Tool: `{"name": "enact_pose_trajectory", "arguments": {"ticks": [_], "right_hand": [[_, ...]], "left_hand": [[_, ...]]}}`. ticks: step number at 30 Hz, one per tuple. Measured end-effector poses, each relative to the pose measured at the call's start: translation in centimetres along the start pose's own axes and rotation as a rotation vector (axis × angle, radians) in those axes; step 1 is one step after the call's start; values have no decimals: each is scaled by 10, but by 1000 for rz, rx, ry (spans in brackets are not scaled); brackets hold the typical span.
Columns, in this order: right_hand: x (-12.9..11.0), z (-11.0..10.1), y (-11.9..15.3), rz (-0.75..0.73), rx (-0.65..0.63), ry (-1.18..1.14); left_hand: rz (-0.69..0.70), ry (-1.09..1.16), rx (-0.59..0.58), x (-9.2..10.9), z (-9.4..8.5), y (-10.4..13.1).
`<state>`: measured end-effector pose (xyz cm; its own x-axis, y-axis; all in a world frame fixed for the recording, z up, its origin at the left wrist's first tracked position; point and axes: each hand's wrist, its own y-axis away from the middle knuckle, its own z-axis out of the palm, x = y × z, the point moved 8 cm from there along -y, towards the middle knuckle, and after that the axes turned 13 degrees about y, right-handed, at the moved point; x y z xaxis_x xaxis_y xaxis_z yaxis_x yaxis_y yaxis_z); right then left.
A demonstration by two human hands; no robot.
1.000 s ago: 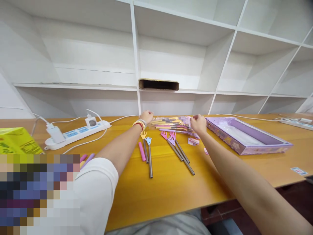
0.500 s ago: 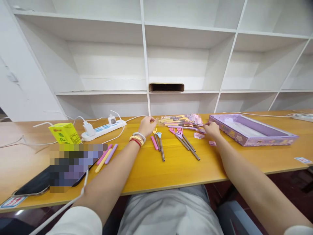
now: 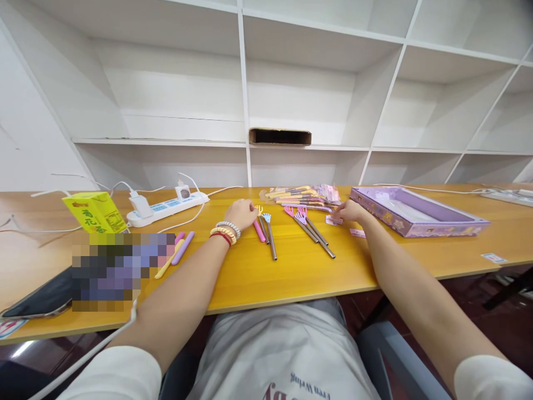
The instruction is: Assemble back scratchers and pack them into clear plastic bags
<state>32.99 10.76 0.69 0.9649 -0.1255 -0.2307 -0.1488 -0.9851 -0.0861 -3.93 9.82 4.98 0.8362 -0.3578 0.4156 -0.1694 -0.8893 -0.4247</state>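
Partly, the right hand (image 3: 352, 211) hides a pink card (image 3: 330, 220).

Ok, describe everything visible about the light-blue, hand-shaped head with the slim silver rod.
The light-blue, hand-shaped head with the slim silver rod lies flat on the orange-brown, wood-look table. Its head looks like plastic, with splayed finger-like prongs pointing to the table's far side; the smooth, metal-looking rod points toward the near edge, stopping short of it. Just left lies a yellow-headed silver rod; whether they touch is unclear. The bare left hand is close by but not on it.
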Motion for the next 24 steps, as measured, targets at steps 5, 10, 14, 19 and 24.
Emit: {"name": "enact_pose_trajectory", "arguments": {"ticks": [5, 10, 14, 19, 24], "right_hand": [[-12, 15, -2, -66, -93, 90], [-18, 16, -1, -57, -112, 120], [-23, 20, 1, -68, -158, 96], [-25, 32, -3, -87, -224, 54], [-27, 29, -4, -41, -125, -26]], "left_hand": [[37, 0, -7, 13, 11, 5], [38, 14, -17, 11, 19, 6], [39, 22, -40, 8, 24, 7], [32, 36, -51, 9, 26, 7], [2, 44, -39, 9, 23, 8]]}}
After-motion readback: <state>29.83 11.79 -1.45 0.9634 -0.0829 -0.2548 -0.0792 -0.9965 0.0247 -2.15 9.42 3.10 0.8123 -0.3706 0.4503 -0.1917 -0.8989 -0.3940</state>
